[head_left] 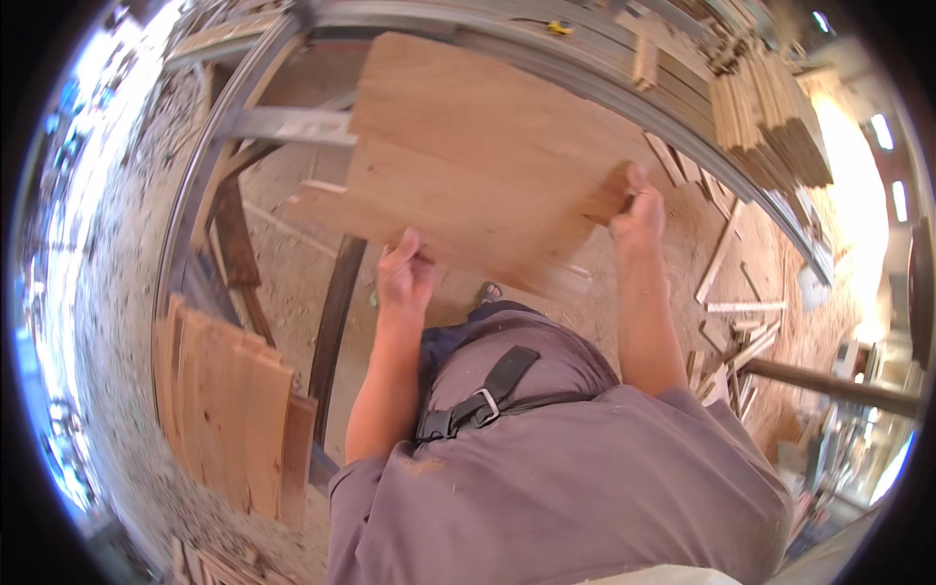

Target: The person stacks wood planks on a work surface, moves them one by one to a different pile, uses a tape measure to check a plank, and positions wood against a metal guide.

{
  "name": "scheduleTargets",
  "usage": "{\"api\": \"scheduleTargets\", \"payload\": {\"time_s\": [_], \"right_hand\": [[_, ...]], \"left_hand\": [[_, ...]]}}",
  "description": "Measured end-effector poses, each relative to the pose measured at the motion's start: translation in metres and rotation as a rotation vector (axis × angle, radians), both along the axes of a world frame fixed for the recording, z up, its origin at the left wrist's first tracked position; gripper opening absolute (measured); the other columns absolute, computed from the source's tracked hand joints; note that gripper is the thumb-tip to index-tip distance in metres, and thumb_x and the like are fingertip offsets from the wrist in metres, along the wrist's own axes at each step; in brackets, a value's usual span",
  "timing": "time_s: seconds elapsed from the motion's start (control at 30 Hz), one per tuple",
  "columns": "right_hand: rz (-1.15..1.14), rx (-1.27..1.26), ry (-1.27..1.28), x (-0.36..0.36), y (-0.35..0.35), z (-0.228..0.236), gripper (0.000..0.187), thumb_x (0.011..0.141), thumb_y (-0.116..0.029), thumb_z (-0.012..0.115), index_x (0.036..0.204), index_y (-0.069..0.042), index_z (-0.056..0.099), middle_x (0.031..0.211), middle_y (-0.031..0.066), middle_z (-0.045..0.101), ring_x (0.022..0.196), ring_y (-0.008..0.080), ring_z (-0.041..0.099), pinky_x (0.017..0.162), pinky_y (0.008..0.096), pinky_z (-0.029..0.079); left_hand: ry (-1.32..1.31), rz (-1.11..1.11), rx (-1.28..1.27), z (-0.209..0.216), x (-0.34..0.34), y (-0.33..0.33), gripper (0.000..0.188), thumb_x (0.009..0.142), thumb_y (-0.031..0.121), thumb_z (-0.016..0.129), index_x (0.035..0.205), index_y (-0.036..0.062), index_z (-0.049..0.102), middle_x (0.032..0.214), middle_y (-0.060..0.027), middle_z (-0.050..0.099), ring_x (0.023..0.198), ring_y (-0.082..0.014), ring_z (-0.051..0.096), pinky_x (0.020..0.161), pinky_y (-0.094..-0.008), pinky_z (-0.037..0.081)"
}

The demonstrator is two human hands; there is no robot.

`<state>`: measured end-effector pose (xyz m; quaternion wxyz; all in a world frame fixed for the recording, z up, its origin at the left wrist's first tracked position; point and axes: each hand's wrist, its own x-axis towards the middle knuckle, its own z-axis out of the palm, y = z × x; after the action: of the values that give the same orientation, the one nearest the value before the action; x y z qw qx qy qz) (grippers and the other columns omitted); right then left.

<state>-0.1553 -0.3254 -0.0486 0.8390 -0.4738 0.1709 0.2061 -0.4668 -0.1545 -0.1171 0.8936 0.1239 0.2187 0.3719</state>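
A broad, thin plywood sheet [478, 146] is held out in front of me, its lower edge smeared by motion. My left hand [407, 273] is closed on its near edge, thumb up. At the right end my right hand [641, 207] grips the corner with its fingers curled around it. The far side of the sheet overlaps a metal-edged frame [283, 125], and I cannot tell whether they touch. A narrow wooden piece [317, 203] juts out at the sheet's left, and its join with the sheet is unclear.
Several boards [229, 409] stand stacked at the lower left, by a dark post [338, 331]. Bundled wooden strips [765, 112] lie at the far right. A yellow tape measure [559, 27] rests on the far bench. Loose sticks [726, 253] litter the dusty floor on the right.
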Motion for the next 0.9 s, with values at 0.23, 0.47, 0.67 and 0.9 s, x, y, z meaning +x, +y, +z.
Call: {"api": "scheduleTargets", "payload": {"time_s": [0.23,0.47,0.67,0.9], "right_hand": [[0.084,0.03,0.041,0.053,0.034,0.001,0.029,0.089,-0.011,0.075,0.115,-0.001,0.066,0.111,0.0082,0.069,0.106,0.0236,0.064,0.098,0.0421,0.052],[0.362,0.019,-0.058,0.11,0.121,-0.025,0.026,0.094,-0.011,0.065,0.118,0.0,0.064,0.112,0.009,0.07,0.103,0.0223,0.066,0.092,0.0396,0.053],[0.479,-0.241,-0.197,0.153,0.17,-0.028,0.026,0.092,-0.007,0.064,0.116,0.002,0.062,0.103,0.0158,0.072,0.086,0.0219,0.069,0.079,0.0373,0.059],[0.522,-0.476,-0.283,0.193,0.195,-0.03,0.022,0.094,-0.005,0.062,0.115,0.0,0.063,0.102,0.0117,0.073,0.086,0.019,0.068,0.083,0.0337,0.056]], "left_hand": [[0.081,-0.018,0.023,0.001,0.053,0.022,0.056,0.086,-0.006,0.07,0.138,0.0059,0.053,0.132,-0.007,0.063,0.122,-0.0232,0.06,0.109,-0.0405,0.048],[0.098,0.112,-0.017,-0.011,0.099,0.102,0.047,0.09,-0.005,0.068,0.134,0.0033,0.056,0.126,-0.0081,0.066,0.117,-0.0216,0.063,0.103,-0.0374,0.051],[0.092,0.137,-0.145,-0.046,0.158,0.182,0.028,0.092,-0.005,0.067,0.119,-0.0027,0.062,0.117,-0.0088,0.068,0.103,-0.0183,0.066,0.092,-0.0344,0.055],[0.107,0.327,-0.29,-0.025,0.239,0.24,0.028,0.093,-0.008,0.063,0.12,-0.0024,0.061,0.117,-0.0097,0.066,0.104,-0.0201,0.065,0.094,-0.0352,0.056]]}}
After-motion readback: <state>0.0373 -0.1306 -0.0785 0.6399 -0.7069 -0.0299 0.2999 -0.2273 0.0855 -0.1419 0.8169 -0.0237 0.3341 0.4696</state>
